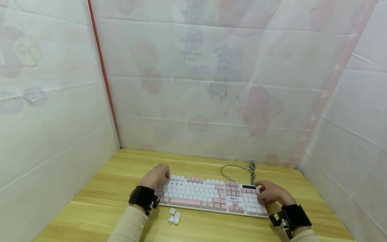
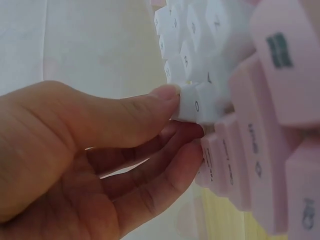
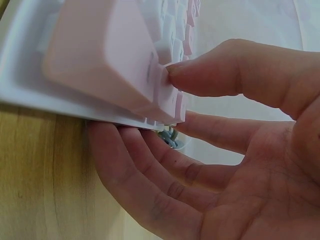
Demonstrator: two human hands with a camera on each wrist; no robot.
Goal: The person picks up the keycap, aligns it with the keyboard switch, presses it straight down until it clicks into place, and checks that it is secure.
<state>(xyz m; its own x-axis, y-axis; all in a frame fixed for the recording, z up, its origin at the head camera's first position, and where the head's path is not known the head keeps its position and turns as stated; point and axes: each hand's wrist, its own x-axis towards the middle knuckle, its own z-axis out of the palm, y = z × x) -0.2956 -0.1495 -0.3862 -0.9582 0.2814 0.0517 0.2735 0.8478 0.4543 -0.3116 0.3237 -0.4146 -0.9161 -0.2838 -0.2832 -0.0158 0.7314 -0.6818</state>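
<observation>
A pink and white keyboard (image 1: 193, 193) lies flat across the wooden table. At its upper left corner, my left hand (image 1: 157, 175) bends over the keys. In the left wrist view the left thumb lies against a white keycap (image 2: 187, 102), with fingers curled in under its other side, pinching it. My right hand (image 1: 272, 192) grips the keyboard's right edge. Its thumb rests on a pink key (image 3: 167, 92) while the other fingers reach along and below the edge. Several loose white keycaps (image 1: 177, 217) lie on the table in front of the keyboard's left part.
A bundled cable (image 1: 252, 171) runs from behind the keyboard toward the back of the table (image 1: 99, 191). Printed white sheets (image 1: 193, 84) hang as walls at the back and both sides. Each wrist wears a black camera strap.
</observation>
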